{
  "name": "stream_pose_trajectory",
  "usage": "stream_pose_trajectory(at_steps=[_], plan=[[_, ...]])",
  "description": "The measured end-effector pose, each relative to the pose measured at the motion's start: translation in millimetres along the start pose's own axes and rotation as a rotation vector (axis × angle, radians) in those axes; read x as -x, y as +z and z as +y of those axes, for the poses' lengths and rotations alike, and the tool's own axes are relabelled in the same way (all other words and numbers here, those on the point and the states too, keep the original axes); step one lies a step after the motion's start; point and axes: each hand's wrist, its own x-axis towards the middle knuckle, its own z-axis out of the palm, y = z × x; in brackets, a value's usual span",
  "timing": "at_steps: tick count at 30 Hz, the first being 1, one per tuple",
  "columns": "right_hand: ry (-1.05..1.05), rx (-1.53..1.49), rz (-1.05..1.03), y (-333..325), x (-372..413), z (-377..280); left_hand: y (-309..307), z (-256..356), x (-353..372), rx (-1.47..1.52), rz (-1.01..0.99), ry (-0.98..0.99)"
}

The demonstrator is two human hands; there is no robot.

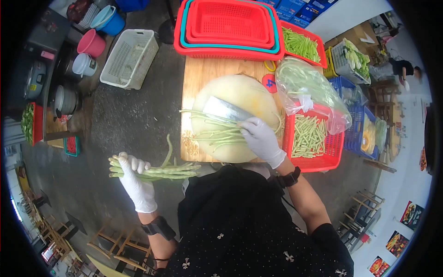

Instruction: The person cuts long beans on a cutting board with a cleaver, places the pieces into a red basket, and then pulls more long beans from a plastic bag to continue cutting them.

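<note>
My left hand (137,181), in a white glove, is closed round a bunch of long green beans (177,171) held out to the left of the wooden table. One bean in it curves upward. Over the right part of the round cutting board (244,90), my gloved right hand (262,141) grips the ends of more long beans (219,135), which stretch leftward across the board. Beside them lies a knife with a broad blade (224,108); its handle is not clearly visible. Cut bean pieces (309,134) fill part of a red basket (336,154) right of the board.
Stacked red and teal baskets (230,53) stand at the table's far edge. A plastic bag of beans (307,83) rests at the right, below a red basket of green beans (300,45). A white crate (129,60) and buckets (108,21) are on the floor. A person (401,69) is far right.
</note>
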Motion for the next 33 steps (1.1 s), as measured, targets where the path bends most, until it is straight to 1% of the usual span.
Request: stream_pose_trajectory(at_steps=[1,2,4,7,8,9,11,12,13,15,16,20,22,23,25,26,27,29,30,31,33], plan=[[-0.008,-0.001,0.009,-6,-4,-12,12,-1,2,-0.054,-0.007,-0.009],[0.036,-0.065,0.012,-14,-10,-26,24,-2,3,-0.107,-0.015,-0.009],[0.083,-0.198,0.042,-21,-22,-54,36,-8,0,-0.144,-0.095,-0.047],[-0.035,-0.285,0.137,-27,-44,-90,66,-10,2,-0.188,-0.239,-0.077],[-0.049,-0.305,0.132,-29,-50,-102,80,-9,5,-0.157,-0.254,-0.096],[-0.069,-0.314,0.145,-27,-54,-112,79,-16,0,-0.178,-0.254,-0.099],[-0.158,-0.189,0.104,-23,-60,-132,98,-18,3,-0.175,-0.270,-0.053],[-0.131,-0.209,0.026,-30,-65,-146,101,-18,2,-0.124,-0.299,-0.020],[-0.135,-0.210,0.038,-26,-66,-148,103,-17,2,-0.127,-0.309,-0.013],[-0.309,-0.195,0.074,-15,-62,-148,107,-14,4,-0.074,-0.264,0.020],[-0.208,-0.317,0.057,-9,-60,-149,102,-14,2,-0.090,-0.311,0.033],[-0.205,-0.320,0.083,-1,-58,-153,101,-14,7,-0.127,-0.346,0.007],[-0.152,-0.313,0.057,-4,-57,-162,98,-14,7,-0.099,-0.438,0.034],[-0.126,-0.298,0.057,-1,-54,-161,94,-16,6,-0.107,-0.422,0.042],[-0.139,-0.370,0.045,10,-52,-157,89,-20,7,-0.077,-0.363,0.069],[-0.171,-0.299,0.022,13,-49,-156,87,-18,9,-0.078,-0.407,0.052],[-0.156,-0.287,0.021,13,-48,-156,83,-19,9,-0.078,-0.422,0.067],[-0.141,-0.271,-0.008,14,-47,-157,78,-15,14,-0.130,-0.426,0.059],[-0.112,-0.261,-0.093,14,-44,-156,72,-15,15,-0.131,-0.425,0.042],[-0.097,-0.255,-0.096,11,-42,-151,68,-17,16,-0.134,-0.421,0.051],[-0.169,-0.269,-0.268,8,-40,-141,62,-14,18,-0.114,-0.348,0.052]])
